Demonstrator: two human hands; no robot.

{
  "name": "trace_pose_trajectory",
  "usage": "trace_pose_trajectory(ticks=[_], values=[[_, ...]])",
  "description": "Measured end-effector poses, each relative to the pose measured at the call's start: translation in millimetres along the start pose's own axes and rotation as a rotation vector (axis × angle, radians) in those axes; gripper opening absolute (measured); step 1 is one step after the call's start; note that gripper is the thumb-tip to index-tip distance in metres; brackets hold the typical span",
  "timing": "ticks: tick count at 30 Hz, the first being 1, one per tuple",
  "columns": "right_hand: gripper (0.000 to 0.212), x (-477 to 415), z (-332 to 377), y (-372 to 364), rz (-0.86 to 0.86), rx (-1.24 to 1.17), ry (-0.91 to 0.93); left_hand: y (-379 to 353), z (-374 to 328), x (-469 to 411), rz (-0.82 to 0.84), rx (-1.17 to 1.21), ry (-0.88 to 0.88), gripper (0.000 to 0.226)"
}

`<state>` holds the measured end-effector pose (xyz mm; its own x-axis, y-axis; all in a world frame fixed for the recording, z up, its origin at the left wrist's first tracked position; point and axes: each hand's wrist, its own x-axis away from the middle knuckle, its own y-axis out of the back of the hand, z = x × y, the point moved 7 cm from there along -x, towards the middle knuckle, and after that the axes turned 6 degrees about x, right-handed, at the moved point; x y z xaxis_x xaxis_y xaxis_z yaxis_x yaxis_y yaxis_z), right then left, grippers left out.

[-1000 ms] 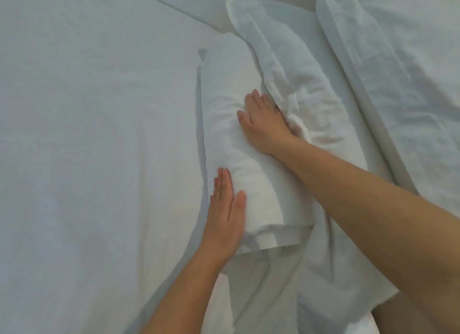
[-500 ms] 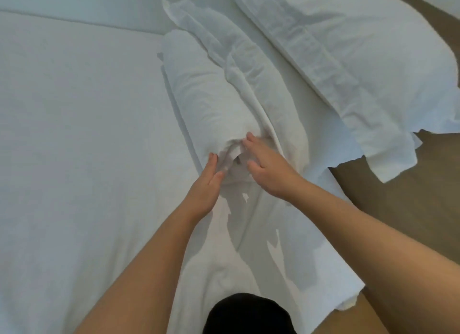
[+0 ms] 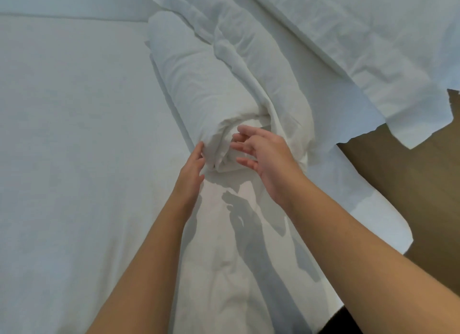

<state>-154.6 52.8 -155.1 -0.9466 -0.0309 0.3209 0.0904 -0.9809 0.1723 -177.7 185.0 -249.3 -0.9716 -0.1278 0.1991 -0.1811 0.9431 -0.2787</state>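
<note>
I see the rolled white sheet (image 3: 199,84) lying on the bed (image 3: 74,147). My left hand (image 3: 193,170) touches its near end with straight fingers, and my right hand (image 3: 270,163) hovers there, fingers loosely spread, holding nothing.

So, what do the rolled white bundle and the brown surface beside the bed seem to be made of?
The rolled bundle looks like woven fabric, probably cotton, with a matte finish: fine creases and soft folds run along it. The brown surface seems smooth and hard, perhaps wood or laminate flooring. No grain shows clearly, so I cannot be sure.
</note>
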Motion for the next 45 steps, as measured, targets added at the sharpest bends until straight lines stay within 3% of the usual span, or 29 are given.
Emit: trace_pose_trajectory(ticks=[2,6,11,15,20,25,32,37,45], values=[[0.034,-3,0,-3,-0.002,-0.043,-0.007,2,6,1,0.004,0.003,0.005,0.048],[0.048,-9,-14,-17,0.097,-0.185,-0.124,7,17,2,0.047,-0.054,0.045,0.048],[0.036,-29,-9,-8,0.027,-0.004,-0.066,13,27,-5,0.064,-0.087,0.059,0.050],[0.042,-22,-10,-19,0.302,-0.095,-0.118,15,30,-11,0.063,-0.105,0.054,0.059],[0.024,-23,-9,-36,0.514,-0.147,-0.168,15,32,-11,0.060,-0.111,0.060,0.055],[0.030,-29,2,-36,0.570,-0.114,-0.073,4,29,-8,0.084,-0.131,0.046,0.058],[0.052,-34,1,-30,0.595,0.117,-0.038,-1,32,-4,0.088,-0.111,0.066,0.055],[0.067,-34,-1,-23,0.561,0.175,-0.002,-4,32,0,0.098,-0.124,0.069,0.066],[0.078,-30,-47,-41,0.607,0.257,-0.079,11,34,-9,0.079,0.016,0.101,0.066]])
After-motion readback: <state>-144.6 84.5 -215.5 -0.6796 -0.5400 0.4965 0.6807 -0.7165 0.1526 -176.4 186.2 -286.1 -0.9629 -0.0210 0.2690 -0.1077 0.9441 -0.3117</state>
